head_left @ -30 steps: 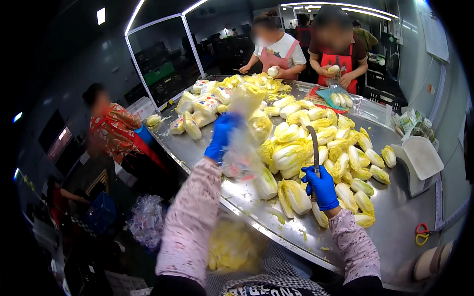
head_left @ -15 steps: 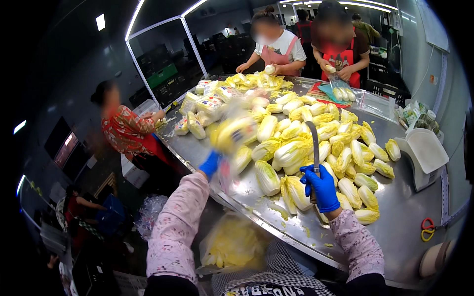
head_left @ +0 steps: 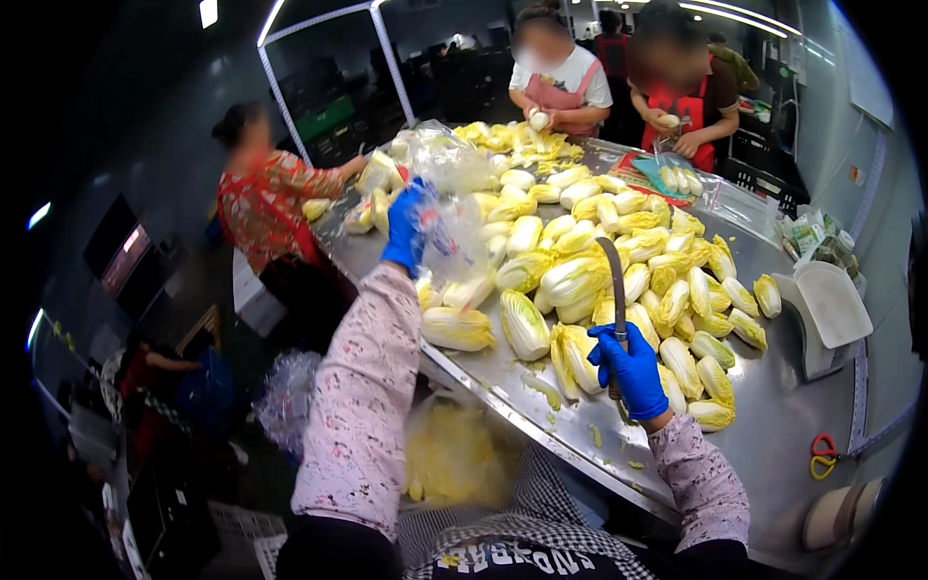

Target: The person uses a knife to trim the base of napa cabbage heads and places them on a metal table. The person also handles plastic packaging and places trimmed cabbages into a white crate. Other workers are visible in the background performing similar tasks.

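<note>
My left hand (head_left: 408, 230), in a blue glove, is closed on a clear printed plastic bag (head_left: 452, 237) above the left part of the table; the bag looks limp. Just below it, a napa cabbage (head_left: 458, 330) lies bare near the table's front edge. In my right hand (head_left: 633, 369), also blue-gloved, is a curved knife (head_left: 617, 280), its blade pointing up and away from me. Behind the blade spreads a heap of pale yellow napa cabbages (head_left: 575, 282). Part of the heap is hidden by the bag.
A steel table (head_left: 556, 440) fills the middle. Scissors (head_left: 823, 457) and a white scale (head_left: 826, 309) are at the right. A bag of yellow leaves (head_left: 454, 454) hangs below the near edge. Co-workers stand at the left (head_left: 275, 208) and far side (head_left: 561, 82).
The bagged cabbage my left hand gripped is out of its bag and on the table near the edge. That hand has moved up and away with the bag. My right hand stays put.
</note>
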A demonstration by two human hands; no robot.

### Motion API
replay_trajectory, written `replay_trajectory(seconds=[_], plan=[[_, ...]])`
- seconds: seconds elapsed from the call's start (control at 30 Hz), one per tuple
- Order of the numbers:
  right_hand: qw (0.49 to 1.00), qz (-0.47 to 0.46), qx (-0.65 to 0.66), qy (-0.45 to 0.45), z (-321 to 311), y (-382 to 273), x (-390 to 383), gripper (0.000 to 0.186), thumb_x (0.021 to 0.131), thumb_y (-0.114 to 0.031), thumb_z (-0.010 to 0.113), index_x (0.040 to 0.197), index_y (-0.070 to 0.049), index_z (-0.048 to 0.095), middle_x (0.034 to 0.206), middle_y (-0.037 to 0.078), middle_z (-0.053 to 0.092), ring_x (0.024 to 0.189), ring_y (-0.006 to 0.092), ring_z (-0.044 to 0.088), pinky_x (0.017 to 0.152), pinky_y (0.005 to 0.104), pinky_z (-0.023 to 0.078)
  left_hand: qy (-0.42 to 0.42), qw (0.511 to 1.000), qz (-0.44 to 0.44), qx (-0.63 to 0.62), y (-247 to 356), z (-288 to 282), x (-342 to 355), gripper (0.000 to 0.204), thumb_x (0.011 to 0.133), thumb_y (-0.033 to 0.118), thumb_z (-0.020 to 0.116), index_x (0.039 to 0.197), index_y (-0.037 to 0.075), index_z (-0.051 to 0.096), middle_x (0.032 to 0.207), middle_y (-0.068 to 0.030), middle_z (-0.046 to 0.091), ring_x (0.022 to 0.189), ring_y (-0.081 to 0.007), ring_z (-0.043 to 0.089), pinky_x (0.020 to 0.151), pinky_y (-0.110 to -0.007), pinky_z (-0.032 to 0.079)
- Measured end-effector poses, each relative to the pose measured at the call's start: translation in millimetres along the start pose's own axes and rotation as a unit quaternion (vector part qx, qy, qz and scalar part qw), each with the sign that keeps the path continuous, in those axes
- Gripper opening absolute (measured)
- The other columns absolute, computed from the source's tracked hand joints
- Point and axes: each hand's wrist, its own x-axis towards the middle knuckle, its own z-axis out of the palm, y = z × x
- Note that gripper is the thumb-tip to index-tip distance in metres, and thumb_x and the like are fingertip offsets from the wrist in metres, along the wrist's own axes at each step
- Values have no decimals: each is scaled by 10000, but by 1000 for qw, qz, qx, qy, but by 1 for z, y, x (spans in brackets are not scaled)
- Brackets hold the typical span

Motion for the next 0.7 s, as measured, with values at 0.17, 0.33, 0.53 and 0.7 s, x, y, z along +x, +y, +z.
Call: replay_trajectory(seconds=[0.17, 0.33, 0.53, 0.7], plan=[[994, 4, -19, -104, 17, 1, -1, 257, 954, -231, 508, 1140, -57, 545, 728, 47, 600, 493, 88, 521, 462, 218, 414, 59, 992, -100, 53, 72, -128, -25, 276, 939, 289, 476, 1123, 96, 548, 838, -38, 538, 666, -152, 507, 588, -289, 440], [989, 34, -112, -93, 24, 0, 36, 311, 952, -325, 499, 1105, -66, 576, 684, 46, 591, 439, 83, 488, 404, 211, 385, 137, 972, -107, 156, 151, -182, -73, 293, 937, 142, 444, 1201, 38, 518, 1053, -95, 615, 933, -206, 597, 802, -336, 503], [976, 52, -139, -159, 98, -15, 117, 269, 916, -307, 565, 1036, -68, 599, 672, 61, 591, 433, 110, 493, 391, 241, 393, 174, 926, -334, -26, 110, -327, -145, 248, 943, 218, 414, 1065, 63, 565, 918, -105, 627, 693, -247, 603, 610, -389, 522], [971, 41, -181, -151, 186, 6, 217, 269, 871, -291, 631, 1012, -65, 593, 710, 62, 593, 437, 106, 495, 383, 241, 388, 203, 916, -243, 247, 13, -397, -146, 290, 772, 12, 546, 1040, 124, 547, 884, -34, 500, 796, -150, 490, 752, -278, 464]])
